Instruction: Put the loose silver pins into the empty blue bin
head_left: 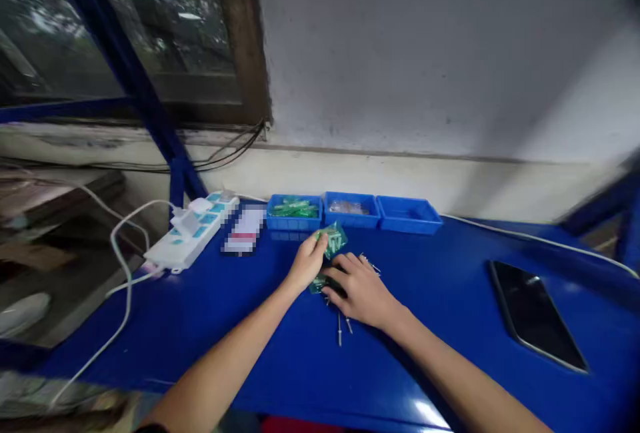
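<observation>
My left hand (pixel 308 262) pinches a small clear plastic bag (pixel 334 240) with pale green pieces inside, held just above the blue table. Close beside it, my right hand (pixel 364 288) is low over the table, palm down, thumb and fingers apart. Another small greenish plastic bag (pixel 317 282) lies at its fingertips; whether they touch it I cannot tell. Several thin metal pieces like rivets or screws lie around and partly under the right hand, among them one long metal pin (pixel 339 330) nearer to me.
Along the back stand a blue bin (pixel 294 223) with green packets, a blue bin (pixel 351 220) with clear packets, and a third blue bin (pixel 409 225). A white power strip (pixel 187 240) with cords and a pixelated item (pixel 245 228) are left. A dark phone (pixel 536 313) lies right.
</observation>
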`<action>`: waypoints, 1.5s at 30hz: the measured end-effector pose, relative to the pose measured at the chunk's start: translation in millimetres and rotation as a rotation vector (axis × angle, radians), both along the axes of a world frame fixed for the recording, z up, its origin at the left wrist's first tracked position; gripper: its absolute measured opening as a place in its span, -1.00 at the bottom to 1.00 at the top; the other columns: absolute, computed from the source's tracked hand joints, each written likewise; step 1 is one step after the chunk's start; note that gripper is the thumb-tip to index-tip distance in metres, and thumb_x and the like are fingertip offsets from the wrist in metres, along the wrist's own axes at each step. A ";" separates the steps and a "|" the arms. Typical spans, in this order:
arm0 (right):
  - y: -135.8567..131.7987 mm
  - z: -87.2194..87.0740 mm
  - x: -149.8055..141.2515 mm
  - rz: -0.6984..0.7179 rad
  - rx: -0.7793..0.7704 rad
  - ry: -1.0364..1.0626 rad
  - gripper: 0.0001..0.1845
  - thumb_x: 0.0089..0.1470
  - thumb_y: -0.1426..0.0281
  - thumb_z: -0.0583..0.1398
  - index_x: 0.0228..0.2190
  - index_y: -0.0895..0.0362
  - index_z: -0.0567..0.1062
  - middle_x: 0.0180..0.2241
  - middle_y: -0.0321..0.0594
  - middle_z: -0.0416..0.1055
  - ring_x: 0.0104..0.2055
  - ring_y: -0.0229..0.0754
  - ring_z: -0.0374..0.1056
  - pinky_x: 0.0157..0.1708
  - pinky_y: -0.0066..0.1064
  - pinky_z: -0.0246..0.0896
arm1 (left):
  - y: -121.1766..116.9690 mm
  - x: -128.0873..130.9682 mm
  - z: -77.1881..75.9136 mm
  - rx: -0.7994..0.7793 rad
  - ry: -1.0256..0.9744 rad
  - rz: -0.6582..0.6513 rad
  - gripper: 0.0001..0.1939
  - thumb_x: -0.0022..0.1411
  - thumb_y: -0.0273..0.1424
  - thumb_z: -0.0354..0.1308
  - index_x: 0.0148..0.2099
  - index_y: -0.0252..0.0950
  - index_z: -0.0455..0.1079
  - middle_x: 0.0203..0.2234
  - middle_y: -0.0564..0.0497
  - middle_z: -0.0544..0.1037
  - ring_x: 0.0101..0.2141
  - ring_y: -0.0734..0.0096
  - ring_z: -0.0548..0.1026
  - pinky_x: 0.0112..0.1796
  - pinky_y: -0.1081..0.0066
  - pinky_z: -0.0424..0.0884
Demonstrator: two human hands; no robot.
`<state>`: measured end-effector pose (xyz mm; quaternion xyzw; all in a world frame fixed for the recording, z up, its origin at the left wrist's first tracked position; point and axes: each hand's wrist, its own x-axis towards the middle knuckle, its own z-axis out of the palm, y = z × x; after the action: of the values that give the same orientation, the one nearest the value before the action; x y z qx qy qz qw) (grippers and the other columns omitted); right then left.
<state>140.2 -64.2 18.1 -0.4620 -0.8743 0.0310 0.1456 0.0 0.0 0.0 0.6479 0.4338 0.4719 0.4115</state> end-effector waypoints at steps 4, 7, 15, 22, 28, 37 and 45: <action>-0.7 -3.7 1.4 -0.005 -0.022 0.027 -0.61 0.05 0.10 0.11 -0.15 0.03 0.42 -0.20 -0.15 0.33 -0.13 -0.06 0.19 -0.12 -0.16 0.05 | -3.9 2.4 0.2 0.037 0.004 0.002 -0.60 0.29 -0.16 -0.15 -0.12 -0.32 0.39 -0.21 -0.06 0.52 -0.17 0.30 0.44 -0.10 0.36 0.29; -0.5 -6.3 -0.1 -0.023 0.034 0.040 -0.67 0.04 0.14 0.13 -0.21 0.05 0.44 -0.22 -0.14 0.35 -0.13 -0.06 0.21 -0.12 -0.15 0.05 | -6.1 3.0 0.6 0.079 0.021 -0.026 -0.61 0.31 -0.19 -0.17 -0.13 -0.29 0.40 -0.17 -0.05 0.51 -0.12 0.32 0.43 -0.06 0.38 0.28; 3.0 -9.0 3.8 0.090 0.265 0.272 -0.79 0.16 0.39 0.02 -0.29 0.10 0.44 -0.30 -0.12 0.30 -0.28 -0.18 0.21 -0.30 -0.32 0.12 | -1.3 -1.4 -0.8 0.010 -0.029 0.027 -0.50 0.29 -0.11 -0.22 -0.17 -0.33 0.44 -0.23 -0.08 0.54 -0.18 0.29 0.47 -0.09 0.33 0.32; 6.5 -4.7 19.9 -0.225 0.242 0.748 -0.74 0.19 0.37 -0.03 -0.37 0.15 0.42 -0.52 -0.27 0.17 -0.47 -0.27 0.16 -0.46 -0.42 0.10 | -12.7 -9.5 16.9 0.155 0.076 0.137 -0.47 0.29 -0.11 -0.23 -0.40 -0.29 0.45 -0.43 -0.02 0.53 -0.30 0.33 0.44 -0.17 0.34 0.28; 3.2 -7.8 21.1 -0.210 0.337 0.747 -0.81 0.16 0.45 -0.02 -0.25 0.13 0.37 -0.49 -0.27 0.21 -0.48 -0.28 0.17 -0.47 -0.42 0.10 | -24.3 -4.1 23.1 -0.240 -0.060 -0.090 -0.33 0.23 0.03 -0.25 -0.57 -0.36 0.39 -0.71 0.05 0.30 -0.66 0.56 0.22 -0.59 0.50 0.08; 3.8 -5.5 23.7 -0.089 0.424 0.610 -0.75 0.05 0.54 0.05 -0.30 0.08 0.48 -0.33 -0.14 0.33 -0.26 -0.15 0.21 -0.27 -0.26 0.14 | -19.9 -3.3 21.8 -0.341 -0.272 -0.121 -0.80 0.06 -0.31 0.14 -0.29 -0.36 0.39 -0.57 0.07 0.39 -0.59 0.56 0.33 -0.55 0.54 0.21; 3.2 2.5 18.2 -0.275 -0.367 1.247 -0.60 0.11 0.11 0.03 -0.34 0.16 0.46 -0.44 -0.21 0.38 -0.43 -0.25 0.24 -0.43 -0.42 0.14 | -35.6 -0.3 24.2 0.635 0.395 -0.096 -0.75 0.26 -0.48 -0.06 -0.17 -0.23 0.45 -0.32 -0.05 0.47 -0.26 0.33 0.36 -0.21 0.33 0.31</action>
<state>158.4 -61.0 20.5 -0.4823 -0.5396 0.4222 0.5458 -0.3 -35.6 24.2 0.8413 0.3063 0.4288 0.1203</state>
